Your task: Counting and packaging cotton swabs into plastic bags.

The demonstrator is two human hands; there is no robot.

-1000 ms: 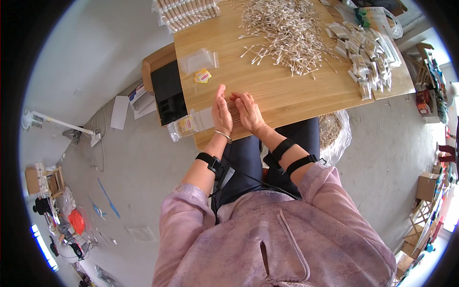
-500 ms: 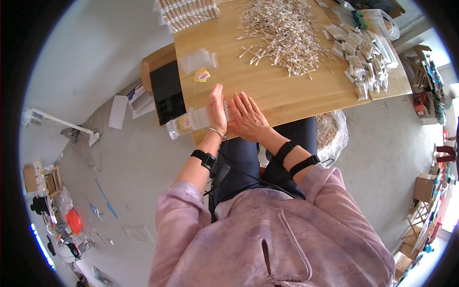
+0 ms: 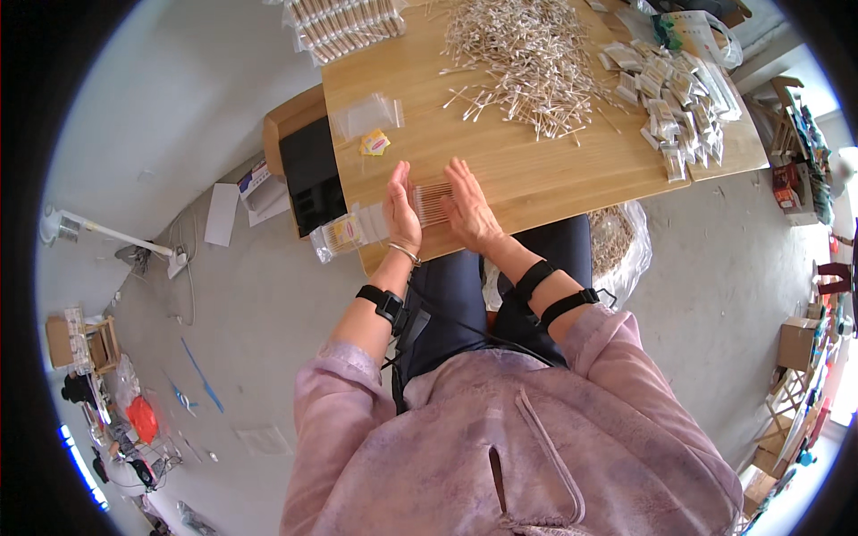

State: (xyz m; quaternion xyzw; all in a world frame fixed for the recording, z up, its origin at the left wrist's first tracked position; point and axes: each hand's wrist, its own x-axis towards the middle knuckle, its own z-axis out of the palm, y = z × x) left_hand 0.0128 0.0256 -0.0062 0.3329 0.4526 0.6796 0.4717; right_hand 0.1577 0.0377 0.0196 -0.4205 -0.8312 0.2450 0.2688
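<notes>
A row of cotton swabs (image 3: 432, 205) lies side by side on the wooden table (image 3: 518, 174) near its front edge. My left hand (image 3: 403, 211) stands on edge at the left ends of the swabs, its fingers stretched out. At their right ends is my right hand (image 3: 471, 211), fingers straight and palm facing the row. Both hands appear to touch the swab ends, though the contact is partly hidden. Left of my left hand lies a clear plastic packet (image 3: 341, 234) with swabs and a yellow label inside.
A big heap of loose swabs (image 3: 527, 67) covers the far middle. Filled small packets (image 3: 684, 103) pile up at the right, and bundled swabs (image 3: 344, 25) lie far left. Empty clear bags (image 3: 369, 116) and yellow cards (image 3: 374, 143) are near the left edge. A swab-filled sack (image 3: 617, 250) stands below.
My right hand has shifted slightly right and turned more upright, so more of the swab row shows between my hands. My left hand has barely moved.
</notes>
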